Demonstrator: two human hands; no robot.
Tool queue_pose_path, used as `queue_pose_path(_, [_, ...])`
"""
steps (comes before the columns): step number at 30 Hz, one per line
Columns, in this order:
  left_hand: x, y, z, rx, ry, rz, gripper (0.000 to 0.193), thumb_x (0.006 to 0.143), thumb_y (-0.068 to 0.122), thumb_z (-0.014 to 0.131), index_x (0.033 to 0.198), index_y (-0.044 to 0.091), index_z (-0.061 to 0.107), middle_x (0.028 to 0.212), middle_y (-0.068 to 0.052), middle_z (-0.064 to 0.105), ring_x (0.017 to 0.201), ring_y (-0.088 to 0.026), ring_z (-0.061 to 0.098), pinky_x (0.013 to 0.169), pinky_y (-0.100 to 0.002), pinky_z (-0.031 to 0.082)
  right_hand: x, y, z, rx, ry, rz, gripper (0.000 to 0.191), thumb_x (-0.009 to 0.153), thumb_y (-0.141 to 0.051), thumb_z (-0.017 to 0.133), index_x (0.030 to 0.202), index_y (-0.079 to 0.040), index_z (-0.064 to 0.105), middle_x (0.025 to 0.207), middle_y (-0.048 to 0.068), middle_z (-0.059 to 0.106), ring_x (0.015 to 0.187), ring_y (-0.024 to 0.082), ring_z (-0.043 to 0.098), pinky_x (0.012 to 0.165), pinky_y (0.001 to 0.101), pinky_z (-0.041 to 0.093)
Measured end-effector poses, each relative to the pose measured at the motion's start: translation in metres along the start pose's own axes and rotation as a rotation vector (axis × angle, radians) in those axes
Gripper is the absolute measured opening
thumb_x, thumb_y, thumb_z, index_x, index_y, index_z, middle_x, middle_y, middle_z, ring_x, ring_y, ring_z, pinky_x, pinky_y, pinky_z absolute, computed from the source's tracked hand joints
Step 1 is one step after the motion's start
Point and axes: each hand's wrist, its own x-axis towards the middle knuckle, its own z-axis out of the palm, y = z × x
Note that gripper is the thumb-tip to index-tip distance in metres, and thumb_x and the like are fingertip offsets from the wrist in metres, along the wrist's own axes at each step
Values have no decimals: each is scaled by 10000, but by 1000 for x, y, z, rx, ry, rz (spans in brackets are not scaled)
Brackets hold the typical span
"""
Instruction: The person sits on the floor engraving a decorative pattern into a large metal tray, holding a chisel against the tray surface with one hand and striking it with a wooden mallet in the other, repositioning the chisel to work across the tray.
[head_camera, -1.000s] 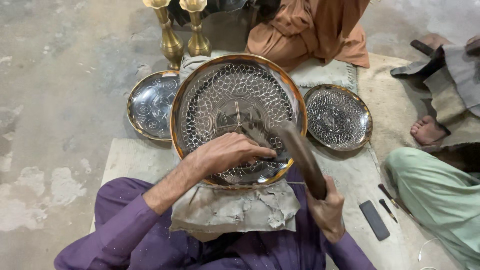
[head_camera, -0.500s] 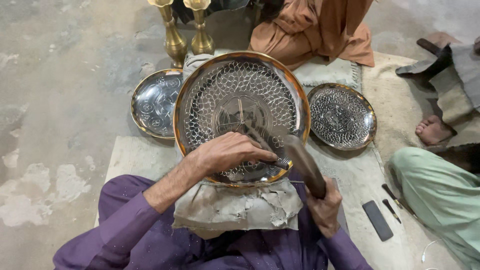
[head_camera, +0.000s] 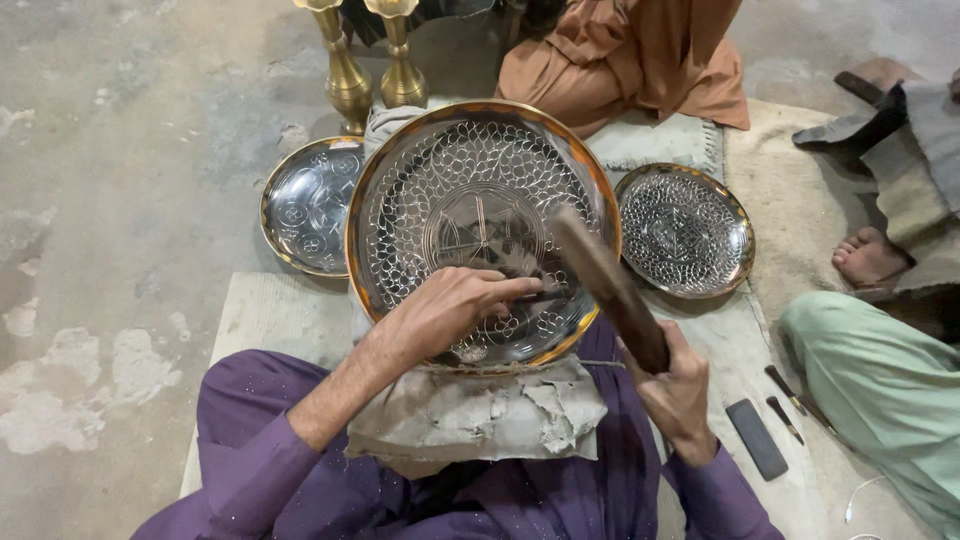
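Head view, looking down. A large round tray (head_camera: 480, 225), silver-toned with a brass-coloured rim and a chased lattice pattern, stands tilted at centre frame, its lower edge resting on a cracked grey pad (head_camera: 475, 410) in the person's lap. The left hand (head_camera: 445, 312) lies on the tray's lower face, fingers drawn together and pinching a thin dark punch (head_camera: 535, 295) whose tip meets the metal right of the hand. The right hand (head_camera: 675, 385), at lower right of centre, is closed around the handle of a dark wooden mallet (head_camera: 600, 285); the mallet's head is raised over the tray, just above the punch, apart from it.

Step in hand, as judged: chasing the pattern in the tray's lower band, caught between blows. The next move would call for a short, square strike on the punch's end, with the left hand holding the tip steady on the line.

Two smaller trays flank the large one: one (head_camera: 305, 205) at left, one (head_camera: 685, 230) at right. Two brass stands (head_camera: 372, 65) rise at the top of the frame. Small dark tools (head_camera: 770, 425) lie at lower right. Other people sit at top and right; a bare foot (head_camera: 868, 255) shows at right.
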Motion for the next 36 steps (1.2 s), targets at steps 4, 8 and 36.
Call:
queue_pose_path(4, [-4, -1, 6, 10, 88, -46, 475, 858, 108, 707, 1329, 141, 656, 1045, -109, 751, 864, -296, 731, 707, -433, 576, 13, -14, -10, 268, -133, 91, 303, 895, -143, 788, 1120, -40, 614, 815, 136, 654, 676, 171, 619, 594, 346, 506])
queue_pose_path(8, [-5, -3, 10, -8, 147, -84, 489, 885, 91, 699, 1367, 118, 616, 1027, -123, 748, 839, -303, 732, 715, -429, 587, 36, -23, -28, 1, -113, 3, 370, 850, -135, 794, 1165, -34, 630, 787, 104, 685, 667, 140, 619, 605, 329, 501])
queue_pose_path(36, [-31, 10, 44, -238, 616, -434, 499, 890, 28, 736, 1357, 32, 560, 844, -123, 751, 743, -201, 767, 632, -349, 622, 145, -162, -73, -154, -413, -208, 456, 911, -252, 741, 1306, -113, 561, 931, 183, 721, 853, 349, 730, 707, 462, 547])
